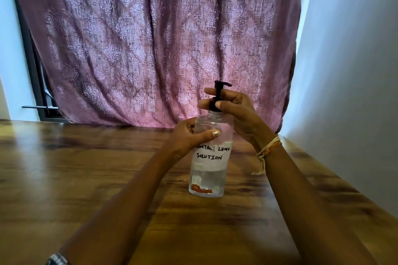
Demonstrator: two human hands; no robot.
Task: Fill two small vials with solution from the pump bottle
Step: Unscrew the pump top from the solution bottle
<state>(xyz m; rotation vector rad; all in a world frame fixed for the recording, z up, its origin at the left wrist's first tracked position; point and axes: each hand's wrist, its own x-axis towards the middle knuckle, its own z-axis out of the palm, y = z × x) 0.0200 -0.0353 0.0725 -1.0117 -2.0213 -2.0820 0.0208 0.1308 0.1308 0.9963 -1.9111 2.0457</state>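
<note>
A clear pump bottle [207,180] stands upright on the wooden table [86,168], with a white label reading "CONTACT LENS SOLUTION" and liquid filling its lower part. My left hand [189,137] wraps around the bottle's shoulder, thumb across the front. My right hand [234,109] grips the black pump collar [215,103] at the neck, fingers on both sides of the stem. The black pump head [221,85] points right above my fingers. No vials are in view.
A pink patterned curtain [155,45] hangs right behind the table's far edge. A white wall [355,82] runs along the right side. A dark window frame [36,84] shows at the left.
</note>
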